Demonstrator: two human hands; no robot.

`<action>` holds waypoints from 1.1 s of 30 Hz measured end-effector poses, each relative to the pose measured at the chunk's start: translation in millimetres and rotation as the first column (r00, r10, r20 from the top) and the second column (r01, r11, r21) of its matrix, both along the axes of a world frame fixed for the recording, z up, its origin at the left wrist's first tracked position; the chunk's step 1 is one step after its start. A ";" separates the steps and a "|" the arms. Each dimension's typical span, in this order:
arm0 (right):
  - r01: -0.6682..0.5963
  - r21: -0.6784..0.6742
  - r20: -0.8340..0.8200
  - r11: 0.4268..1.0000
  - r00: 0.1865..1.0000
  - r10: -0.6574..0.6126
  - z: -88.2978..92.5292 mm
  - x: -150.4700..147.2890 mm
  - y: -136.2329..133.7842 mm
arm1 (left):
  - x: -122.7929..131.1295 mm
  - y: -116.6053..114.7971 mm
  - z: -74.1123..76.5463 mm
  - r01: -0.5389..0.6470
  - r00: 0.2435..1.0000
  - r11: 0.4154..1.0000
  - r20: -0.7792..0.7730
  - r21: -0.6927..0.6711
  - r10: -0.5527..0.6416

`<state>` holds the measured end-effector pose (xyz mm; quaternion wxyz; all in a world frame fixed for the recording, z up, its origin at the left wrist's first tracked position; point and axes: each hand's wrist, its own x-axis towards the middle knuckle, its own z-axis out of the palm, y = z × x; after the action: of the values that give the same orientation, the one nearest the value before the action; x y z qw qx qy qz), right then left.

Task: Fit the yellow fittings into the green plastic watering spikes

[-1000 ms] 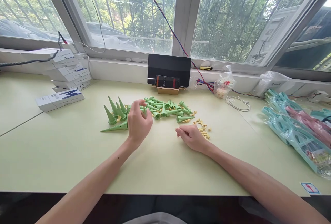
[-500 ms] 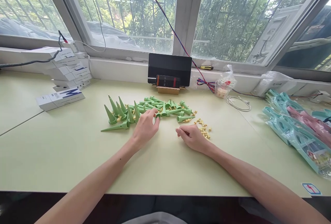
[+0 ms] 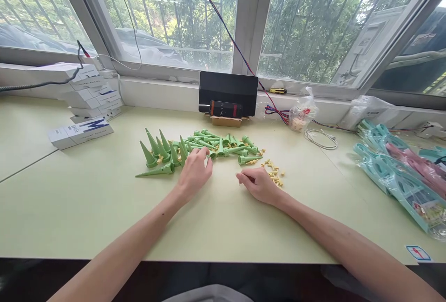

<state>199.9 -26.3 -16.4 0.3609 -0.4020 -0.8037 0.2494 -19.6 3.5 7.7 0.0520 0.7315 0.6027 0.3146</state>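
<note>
My left hand point(image 3: 195, 168) is at the near edge of a heap of hollow green plastic spikes point(image 3: 230, 150), palm down. Its thumb stands apart from the curved fingers, whose tips are partly hidden at the spikes. Beside it on the left, several green spikes point(image 3: 151, 141) stand point up, and one spike point(image 3: 155, 170) lies on its side. My right hand point(image 3: 259, 185) rests closed on the table, thumb against the curled fingers; what they hold, if anything, is hidden. Small yellow plastic pieces point(image 3: 275, 172) lie just behind it, near a green spike with a yellow tip point(image 3: 248, 159).
A phone point(image 3: 226, 108) showing a timer leans against a dark tablet point(image 3: 228, 89) at the back. White boxes point(image 3: 81, 133) are stacked at the left. A plastic bag point(image 3: 302, 114) and a coiled white cable point(image 3: 321, 139) lie back right, with bagged teal items point(image 3: 400, 176) at the far right.
My left hand has shifted slightly left and its thumb has drawn closer to the fingers. My right hand stays closed in nearly the same place.
</note>
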 end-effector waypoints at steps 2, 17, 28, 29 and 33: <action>-0.002 0.001 0.002 1.000 1.000 0.002 0.5 0.1 -0.5 | -0.5 0.3 -0.2 -0.005 1.000 1.000 0.001 -0.002 0.005; 0.244 0.251 -0.052 0.937 0.970 -0.238 3.7 5.5 4.4 | 0.0 -2.5 4.8 -0.056 0.982 0.992 -0.185 -0.112 0.035; 0.168 0.382 0.233 0.909 0.934 -0.270 0.6 6.1 7.7 | 4.0 -4.2 2.0 0.193 0.972 0.980 -0.127 -0.045 -0.197; 0.161 0.376 0.265 0.913 0.925 -0.272 -0.3 6.3 7.9 | 5.5 -5.1 1.4 0.263 0.960 0.964 -0.089 -0.046 -0.266; 0.122 0.362 0.332 0.924 0.909 -0.250 -2.1 7.0 8.5 | 11.2 -9.9 0.4 0.462 0.883 0.882 -0.042 -0.086 -0.467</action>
<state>206.9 -17.8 -18.6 0.2870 -0.4508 -0.8452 -0.0073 -8.5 -6.4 8.1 0.1342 0.8615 0.4224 0.2478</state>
